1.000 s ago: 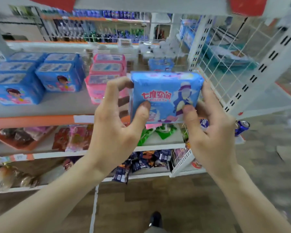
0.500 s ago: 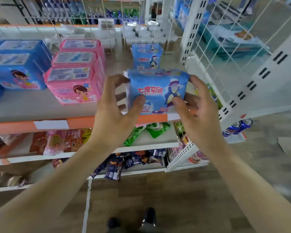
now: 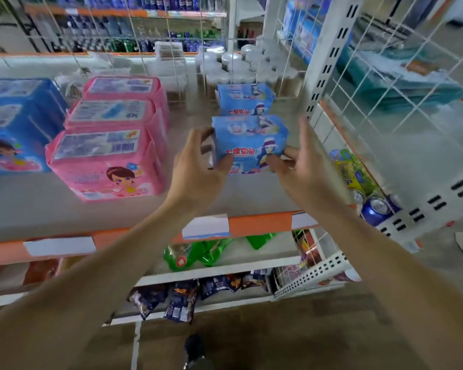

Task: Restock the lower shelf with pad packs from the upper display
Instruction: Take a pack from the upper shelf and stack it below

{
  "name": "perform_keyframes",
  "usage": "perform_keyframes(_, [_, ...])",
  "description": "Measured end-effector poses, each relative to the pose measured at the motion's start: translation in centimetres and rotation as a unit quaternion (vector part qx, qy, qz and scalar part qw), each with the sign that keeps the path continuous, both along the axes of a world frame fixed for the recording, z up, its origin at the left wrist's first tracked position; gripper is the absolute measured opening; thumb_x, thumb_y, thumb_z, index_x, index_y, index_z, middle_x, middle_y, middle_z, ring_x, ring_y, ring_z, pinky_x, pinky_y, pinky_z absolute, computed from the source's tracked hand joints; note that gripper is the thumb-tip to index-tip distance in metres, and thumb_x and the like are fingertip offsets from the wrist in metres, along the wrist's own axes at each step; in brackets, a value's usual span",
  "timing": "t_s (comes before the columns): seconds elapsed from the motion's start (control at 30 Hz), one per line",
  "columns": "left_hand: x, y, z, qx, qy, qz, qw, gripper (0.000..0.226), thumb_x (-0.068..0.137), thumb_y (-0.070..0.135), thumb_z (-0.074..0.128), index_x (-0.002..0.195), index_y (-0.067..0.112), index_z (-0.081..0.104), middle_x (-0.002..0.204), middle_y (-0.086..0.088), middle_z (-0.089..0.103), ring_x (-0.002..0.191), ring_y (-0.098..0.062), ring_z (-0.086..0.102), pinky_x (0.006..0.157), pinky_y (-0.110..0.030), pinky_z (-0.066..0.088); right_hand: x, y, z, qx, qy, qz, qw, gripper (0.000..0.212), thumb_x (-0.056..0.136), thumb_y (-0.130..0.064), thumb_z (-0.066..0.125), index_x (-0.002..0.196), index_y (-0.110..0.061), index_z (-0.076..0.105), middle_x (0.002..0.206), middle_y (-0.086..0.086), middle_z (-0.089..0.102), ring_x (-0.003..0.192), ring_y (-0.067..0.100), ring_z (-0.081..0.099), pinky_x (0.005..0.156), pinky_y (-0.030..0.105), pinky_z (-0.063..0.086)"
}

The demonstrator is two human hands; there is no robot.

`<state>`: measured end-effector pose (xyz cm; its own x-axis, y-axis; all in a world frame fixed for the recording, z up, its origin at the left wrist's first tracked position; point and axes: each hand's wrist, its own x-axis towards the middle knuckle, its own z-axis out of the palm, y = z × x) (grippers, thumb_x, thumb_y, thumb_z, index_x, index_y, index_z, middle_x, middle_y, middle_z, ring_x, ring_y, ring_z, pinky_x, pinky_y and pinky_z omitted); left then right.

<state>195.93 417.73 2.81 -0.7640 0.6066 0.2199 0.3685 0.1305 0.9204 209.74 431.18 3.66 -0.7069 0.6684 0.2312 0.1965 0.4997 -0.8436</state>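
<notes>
A light blue pad pack (image 3: 247, 140) stands on the grey shelf (image 3: 171, 206) with the orange front strip. My left hand (image 3: 195, 169) grips its left side, thumb on the front and fingers behind. My right hand (image 3: 302, 166) pinches its lower right corner with the thumb while the fingers spread upward beside the pack. Just behind it stands a second matching blue pad pack (image 3: 245, 101).
Three stacked pink packs (image 3: 110, 153) sit left of my hands, blue packs (image 3: 14, 124) further left. A white wire-grid side panel (image 3: 358, 102) closes the shelf's right end. Snack bags (image 3: 198, 252) and cans (image 3: 376, 209) fill lower shelves.
Both hands carried the blue pack forward and down onto the shelf, in front of the other blue pack. My right fingers have spread off its side.
</notes>
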Motion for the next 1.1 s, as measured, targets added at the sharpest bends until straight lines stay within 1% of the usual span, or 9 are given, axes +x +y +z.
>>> perform_keyframes(0.1, [-1.8, 2.0, -1.1, 0.017, -0.010, -0.002, 1.000, 0.054, 0.086, 0.014, 0.078, 0.133, 0.016, 0.051, 0.123, 0.015, 0.059, 0.112, -0.005, 0.062, 0.079, -0.007, 0.052, -1.7, 1.5, -0.5, -0.014, 0.001, -0.003, 1.000, 0.076, 0.098, -0.008, 0.063, 0.157, -0.004, 0.017, 0.129, 0.002, 0.067, 0.107, 0.012, 0.070, 0.081, 0.014, 0.054])
perform_keyframes(0.2, [-3.0, 3.8, -2.1, 0.025, -0.028, -0.008, 0.999, 0.051, 0.086, 0.014, 0.078, 0.130, 0.016, 0.052, 0.122, 0.015, 0.060, 0.114, -0.005, 0.062, 0.085, -0.017, 0.056, -3.3, 3.3, -2.0, -0.035, 0.016, -0.005, 0.999, 0.055, 0.095, -0.005, 0.066, 0.145, -0.009, 0.046, 0.128, 0.002, 0.069, 0.113, 0.009, 0.068, 0.091, 0.034, 0.059])
perform_keyframes(0.33, [-4.2, 5.5, -3.0, 0.042, -0.046, -0.028, 0.998, 0.052, 0.086, 0.009, 0.077, 0.131, 0.011, 0.051, 0.123, 0.011, 0.060, 0.119, -0.009, 0.060, 0.092, -0.019, 0.055, -4.5, 4.4, -2.5, -0.040, 0.019, -0.028, 0.999, 0.046, 0.094, -0.003, 0.065, 0.138, -0.010, 0.054, 0.121, 0.000, 0.069, 0.110, 0.005, 0.067, 0.084, 0.021, 0.058])
perform_keyframes(0.47, [-5.1, 6.4, -3.4, 0.059, -0.037, -0.038, 0.997, 0.052, 0.085, 0.006, 0.078, 0.128, 0.013, 0.051, 0.119, 0.014, 0.059, 0.117, -0.005, 0.059, 0.090, -0.011, 0.052, -4.9, 5.3, -1.9, -0.022, -0.006, -0.027, 0.999, 0.046, 0.096, -0.008, 0.063, 0.141, -0.010, 0.052, 0.124, -0.001, 0.067, 0.114, 0.004, 0.063, 0.072, -0.002, 0.041])
perform_keyframes(0.53, [-5.6, 6.7, -3.5, 0.055, -0.040, -0.032, 0.997, 0.051, 0.084, 0.008, 0.079, 0.126, 0.019, 0.051, 0.120, 0.013, 0.060, 0.119, -0.005, 0.059, 0.093, -0.016, 0.053, -5.1, 5.5, -1.9, -0.021, -0.014, -0.027, 0.999, 0.046, 0.096, -0.012, 0.064, 0.141, -0.013, 0.052, 0.126, -0.003, 0.067, 0.114, 0.004, 0.063, 0.075, 0.001, 0.044])
perform_keyframes(0.63, [-6.2, 7.1, -3.5, 0.043, -0.033, -0.032, 0.998, 0.051, 0.083, 0.010, 0.081, 0.120, 0.026, 0.049, 0.119, 0.015, 0.060, 0.120, -0.006, 0.059, 0.093, -0.017, 0.053, -5.6, 6.1, -2.2, -0.036, -0.012, -0.030, 0.999, 0.043, 0.096, -0.014, 0.065, 0.137, -0.016, 0.054, 0.124, -0.002, 0.070, 0.113, 0.003, 0.065, 0.089, 0.019, 0.055])
perform_keyframes(0.8, [-6.8, 7.6, -3.1, 0.037, -0.036, -0.031, 0.998, 0.049, 0.084, 0.007, 0.079, 0.117, 0.027, 0.048, 0.117, 0.015, 0.059, 0.118, -0.006, 0.059, 0.085, -0.014, 0.055, -6.1, 6.6, -1.7, -0.020, -0.044, -0.036, 0.998, 0.044, 0.097, -0.015, 0.064, 0.140, -0.016, 0.053, 0.126, -0.002, 0.069, 0.116, 0.006, 0.064, 0.074, -0.002, 0.042])
perform_keyframes(0.97, [-7.1, 8.4, -2.6, 0.025, -0.033, -0.007, 0.999, 0.045, 0.084, 0.004, 0.079, 0.114, 0.021, 0.050, 0.114, 0.009, 0.059, 0.107, -0.004, 0.058, 0.069, 0.000, 0.047, -7.0, 6.9, -1.7, -0.015, -0.048, -0.051, 0.997, 0.043, 0.096, -0.009, 0.064, 0.138, -0.008, 0.054, 0.127, 0.002, 0.067, 0.117, 0.011, 0.063, 0.074, -0.003, 0.043])
perform_keyframes(1.1, [-6.9, 8.4, -2.8, 0.006, -0.016, -0.003, 1.000, 0.044, 0.086, 0.006, 0.077, 0.113, 0.023, 0.048, 0.115, 0.010, 0.058, 0.107, -0.003, 0.055, 0.074, -0.003, 0.050, -7.2, 7.1, -2.1, -0.046, -0.050, -0.057, 0.996, 0.043, 0.095, -0.005, 0.065, 0.136, -0.003, 0.052, 0.125, 0.011, 0.068, 0.106, 0.015, 0.067, 0.069, 0.002, 0.047])
